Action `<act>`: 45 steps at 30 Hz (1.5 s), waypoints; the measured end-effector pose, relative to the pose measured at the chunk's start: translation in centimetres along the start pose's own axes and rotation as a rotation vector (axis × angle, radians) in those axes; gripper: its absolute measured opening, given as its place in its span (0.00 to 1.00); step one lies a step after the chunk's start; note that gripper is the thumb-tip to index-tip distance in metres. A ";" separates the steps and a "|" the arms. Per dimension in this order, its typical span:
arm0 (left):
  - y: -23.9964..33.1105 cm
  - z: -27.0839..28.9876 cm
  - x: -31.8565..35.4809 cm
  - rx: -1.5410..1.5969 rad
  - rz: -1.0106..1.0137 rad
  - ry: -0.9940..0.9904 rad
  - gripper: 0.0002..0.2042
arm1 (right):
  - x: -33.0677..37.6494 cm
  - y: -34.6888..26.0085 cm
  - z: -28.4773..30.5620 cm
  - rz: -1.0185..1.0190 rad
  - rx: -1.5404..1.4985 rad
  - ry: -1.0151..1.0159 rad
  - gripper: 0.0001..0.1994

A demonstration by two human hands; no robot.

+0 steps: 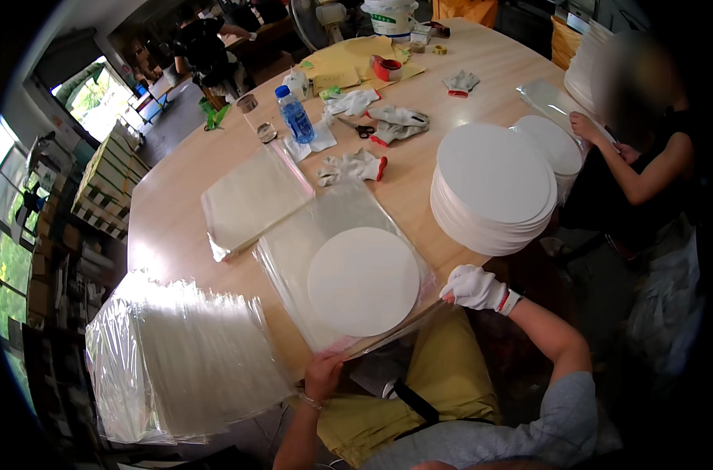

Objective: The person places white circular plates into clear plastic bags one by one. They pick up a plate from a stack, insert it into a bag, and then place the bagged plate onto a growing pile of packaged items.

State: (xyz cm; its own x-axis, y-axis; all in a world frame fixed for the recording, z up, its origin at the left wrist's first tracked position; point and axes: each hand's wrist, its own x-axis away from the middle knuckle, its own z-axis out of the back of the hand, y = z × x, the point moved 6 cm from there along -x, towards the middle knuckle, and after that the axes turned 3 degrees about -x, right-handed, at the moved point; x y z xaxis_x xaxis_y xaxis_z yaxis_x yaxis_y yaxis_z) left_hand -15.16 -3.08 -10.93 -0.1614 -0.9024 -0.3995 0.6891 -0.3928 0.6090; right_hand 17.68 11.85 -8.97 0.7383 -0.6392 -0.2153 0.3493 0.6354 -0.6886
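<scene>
A white round board [363, 280] lies on a stack of clear plastic bags [294, 254] in front of me; whether it is inside the top bag I cannot tell. My left hand [323, 375], bare, pinches the near edge of a clear bag at its left. My right hand [479, 289] wears a white glove and grips the same bag's edge farther right. Between both hands the film is stretched along the table edge. Right of the bags stands a tall stack of white round boards [494, 176], close beyond my gloved hand.
A shiny pile of flat plastic-wrapped pieces [208, 360] sits at the left edge. More clear bags [255, 200] lie farther back. Beyond are a blue-capped bottle [295, 117], scissors [363, 131], gloves [352, 166] and a tape dispenser [385, 68]. At right, a person [638, 168] handles a clear bag.
</scene>
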 end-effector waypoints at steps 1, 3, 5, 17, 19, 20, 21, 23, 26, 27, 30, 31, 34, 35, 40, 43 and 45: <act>-0.1 0.0 0.2 -0.023 0.008 0.021 0.03 | -0.3 -0.5 0.6 0.012 0.063 0.008 0.03; -0.6 0.0 0.7 -0.041 0.104 0.061 0.03 | -0.5 -0.2 0.5 -0.029 0.190 -0.013 0.04; -0.8 -0.1 1.3 -0.030 0.275 0.098 0.07 | -0.5 0.9 0.0 -0.136 0.318 -0.066 0.05; -1.9 -0.2 1.5 -0.165 0.635 0.219 0.12 | -1.4 0.7 -0.8 -0.560 0.075 0.164 0.12; -1.9 -0.2 1.3 -0.253 0.654 0.204 0.11 | -1.8 -0.1 -0.9 -0.562 0.101 0.181 0.12; -1.8 -0.1 1.1 -0.298 0.664 0.196 0.11 | -1.9 -0.3 -0.9 -0.563 0.114 0.189 0.13; -1.8 0.0 1.0 -0.324 0.679 0.171 0.11 | -1.8 -0.1 -1.3 -0.523 0.223 0.199 0.13; -1.7 0.2 0.2 -0.377 0.698 0.115 0.11 | -2.4 -0.6 -1.5 -0.444 0.440 0.229 0.12; -1.5 0.6 -0.4 -0.374 0.754 0.085 0.11 | -2.4 -0.8 -1.8 -0.467 0.542 0.255 0.12; -1.7 0.6 -0.2 -0.389 0.765 0.080 0.12 | -2.5 -0.9 -2.0 -0.453 0.571 0.243 0.13; -2.6 0.8 0.4 -0.409 0.852 0.040 0.12 | -2.7 -1.2 -2.1 -0.444 0.624 0.224 0.13; -2.7 1.2 0.6 -0.400 0.922 0.002 0.12 | -2.7 -1.1 -2.0 -0.467 0.613 0.225 0.13; -1.7 1.7 0.6 -0.488 0.834 0.046 0.14 | -2.6 -0.6 -2.1 -0.523 0.597 0.245 0.13; -0.9 1.7 0.5 -0.537 0.759 0.090 0.16 | -2.6 -0.5 -2.2 -0.535 0.594 0.252 0.13; 4.2 -0.7 -1.3 -0.591 0.289 0.036 0.24 | -1.7 0.4 -2.4 -0.568 0.604 0.238 0.13; 5.3 -1.4 3.9 -0.237 0.275 0.299 0.24 | -1.9 -1.2 -2.1 -0.478 0.639 0.241 0.15; 5.9 -4.9 5.8 0.160 0.408 0.283 0.22 | -1.7 -1.0 -2.5 -0.425 0.623 0.190 0.15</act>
State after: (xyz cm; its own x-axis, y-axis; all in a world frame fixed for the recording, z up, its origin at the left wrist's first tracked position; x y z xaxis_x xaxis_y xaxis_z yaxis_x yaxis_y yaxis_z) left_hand -8.51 -9.80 -13.03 0.3100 -0.9134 -0.2639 0.5359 -0.0615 0.8421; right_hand 14.66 11.25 -9.66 0.3760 -0.9102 -0.1737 0.8818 0.4090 -0.2348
